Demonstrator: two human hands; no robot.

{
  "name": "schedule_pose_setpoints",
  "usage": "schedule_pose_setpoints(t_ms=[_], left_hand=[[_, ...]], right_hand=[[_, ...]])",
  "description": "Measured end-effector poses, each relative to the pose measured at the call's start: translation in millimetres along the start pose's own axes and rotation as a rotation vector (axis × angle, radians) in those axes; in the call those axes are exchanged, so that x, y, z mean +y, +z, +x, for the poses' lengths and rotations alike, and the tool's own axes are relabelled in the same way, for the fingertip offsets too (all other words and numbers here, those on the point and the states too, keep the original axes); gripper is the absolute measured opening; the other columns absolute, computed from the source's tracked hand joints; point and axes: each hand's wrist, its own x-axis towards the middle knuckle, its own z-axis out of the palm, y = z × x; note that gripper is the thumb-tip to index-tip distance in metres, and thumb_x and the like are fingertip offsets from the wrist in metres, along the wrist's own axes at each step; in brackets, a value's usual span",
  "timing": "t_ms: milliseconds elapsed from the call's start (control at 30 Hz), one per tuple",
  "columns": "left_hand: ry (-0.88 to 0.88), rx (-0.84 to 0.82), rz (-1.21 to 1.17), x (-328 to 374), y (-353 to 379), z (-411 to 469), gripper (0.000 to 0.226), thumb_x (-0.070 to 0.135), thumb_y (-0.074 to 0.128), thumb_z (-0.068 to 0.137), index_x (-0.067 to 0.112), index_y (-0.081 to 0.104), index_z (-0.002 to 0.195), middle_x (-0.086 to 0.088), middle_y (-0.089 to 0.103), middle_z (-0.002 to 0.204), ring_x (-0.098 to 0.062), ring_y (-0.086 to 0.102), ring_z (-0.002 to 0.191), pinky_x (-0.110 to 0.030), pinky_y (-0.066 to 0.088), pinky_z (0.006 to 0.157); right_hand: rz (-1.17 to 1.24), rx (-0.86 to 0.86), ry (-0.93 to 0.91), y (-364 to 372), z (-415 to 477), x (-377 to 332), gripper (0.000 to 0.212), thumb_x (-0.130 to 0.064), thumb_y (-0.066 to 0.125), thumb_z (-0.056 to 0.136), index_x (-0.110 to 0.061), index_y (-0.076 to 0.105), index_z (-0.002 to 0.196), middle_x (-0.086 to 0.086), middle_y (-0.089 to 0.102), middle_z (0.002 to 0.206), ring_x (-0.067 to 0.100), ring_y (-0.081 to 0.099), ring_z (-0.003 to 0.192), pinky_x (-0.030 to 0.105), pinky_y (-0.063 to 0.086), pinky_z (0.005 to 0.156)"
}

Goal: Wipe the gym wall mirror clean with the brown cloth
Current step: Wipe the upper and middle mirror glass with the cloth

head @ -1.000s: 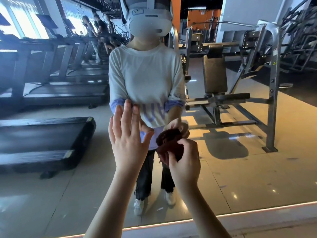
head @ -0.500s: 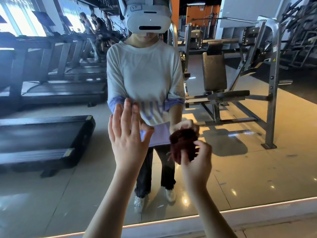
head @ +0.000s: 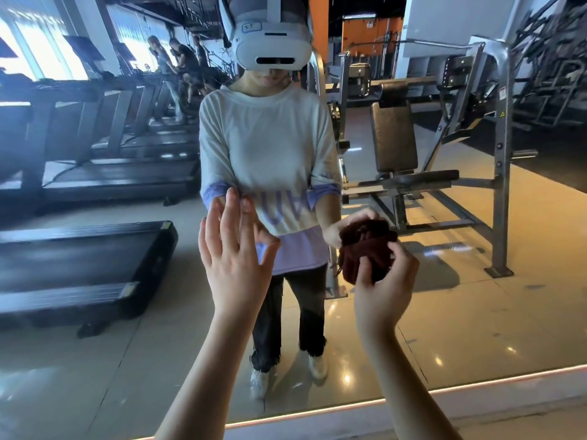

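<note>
Right grip (head: 381, 290) pinches the bunched brown cloth (head: 365, 252) against the mirror (head: 95, 360). Your left grip (head: 232, 258) is spread, fingertips on the glass.

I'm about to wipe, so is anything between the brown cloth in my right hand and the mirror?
Nothing visible. The right hand holds the brown cloth right at the mirror; the left hand is off to its side.
</note>
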Motion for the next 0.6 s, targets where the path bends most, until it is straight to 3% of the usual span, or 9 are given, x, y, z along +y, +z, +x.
schedule_pose_setpoints(t_ms=[100,200,367,500,600], left_hand=[[-0.003,0.004,-0.014,0,1,0,0.08,0.038,0.076,0.083,0.005,0.042,0.147,-0.016,0.035,0.155,-0.036,0.03,0.142,-0.054,0.032,0.114],[-0.002,0.01,-0.013,0,1,1,0.078,0.039,0.073,0.083,0.006,0.041,0.146,-0.017,0.037,0.154,-0.036,0.031,0.141,-0.054,0.033,0.113],[-0.02,0.033,-0.035,6,-1,3,0.076,0.03,0.079,0.081,0.006,0.043,0.143,-0.018,0.043,0.151,-0.036,0.034,0.14,-0.052,0.035,0.112],[-0.042,0.065,-0.066,15,-6,10,0.075,0.018,0.084,0.076,0.005,0.048,0.14,-0.017,0.051,0.145,-0.033,0.039,0.138,-0.042,0.03,0.114],[0.075,-0.005,-0.139,25,-6,20,0.073,0.031,0.073,0.084,0.007,0.046,0.147,-0.013,0.044,0.153,-0.035,0.036,0.143,-0.05,0.033,0.115]], right_hand=[[-0.003,-0.101,-0.127,4,-9,-6,0.045,-0.003,0.073,0.079,-0.01,0.051,0.118,0.016,0.059,0.117,0.034,0.059,0.107,0.046,0.057,0.075],[0.017,-0.096,-0.193,-1,18,-13,0.036,-0.017,0.065,0.085,-0.011,0.054,0.118,0.013,0.06,0.118,0.03,0.058,0.108,0.041,0.055,0.077],[0.099,0.042,-0.029,-4,46,-23,0.039,-0.019,0.064,0.088,-0.011,0.054,0.125,0.012,0.053,0.127,0.026,0.054,0.115,0.035,0.052,0.082],[0.012,-0.072,-0.312,5,29,-32,0.035,-0.024,0.059,0.087,-0.012,0.057,0.12,0.014,0.059,0.12,0.029,0.057,0.107,0.032,0.052,0.079],[-0.02,-0.026,-0.455,4,60,-46,0.035,-0.02,0.063,0.087,-0.016,0.057,0.12,0.015,0.063,0.116,0.029,0.059,0.104,0.027,0.047,0.08]])
